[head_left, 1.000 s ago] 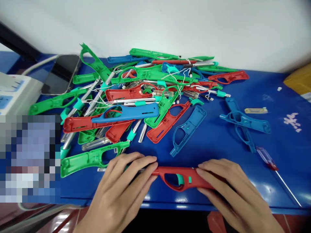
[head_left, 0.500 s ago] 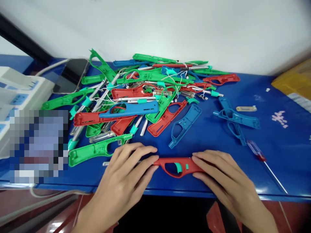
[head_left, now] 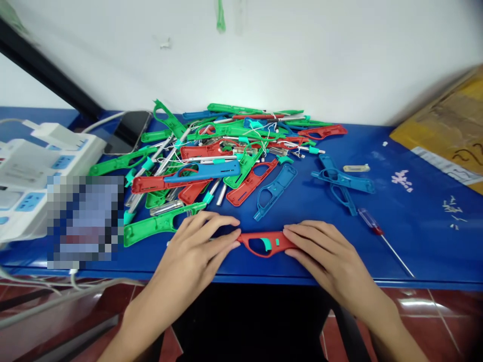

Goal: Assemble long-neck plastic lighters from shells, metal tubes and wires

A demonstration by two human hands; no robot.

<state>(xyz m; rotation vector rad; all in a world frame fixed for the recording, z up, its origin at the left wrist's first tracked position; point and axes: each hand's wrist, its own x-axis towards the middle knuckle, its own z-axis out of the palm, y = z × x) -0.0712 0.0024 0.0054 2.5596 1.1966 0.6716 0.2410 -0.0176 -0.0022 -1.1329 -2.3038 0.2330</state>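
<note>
A red gas lighter with a teal trigger lies lengthwise between my two hands, low over the table's front edge. My left hand pinches its narrow nozzle end, and the fingers hide most of the metal tube. On the other end, the handle, my right hand is closed with thumb and fingers. Just beyond sits a heap of lighter parts: a green half-shell, a blue half-shell, a red half-shell and metal tubes with teal pieces and white wires.
Two crossed blue half-shells lie to the right, near a screwdriver, small pink pieces and scattered screws. A taped cardboard box stands far right. At left are a white power strip, a phone and a pixelated device.
The camera view has shifted, so the table things appear moved and more wall shows. Both hands keep their hold on the red lighter, with little change in grip.
</note>
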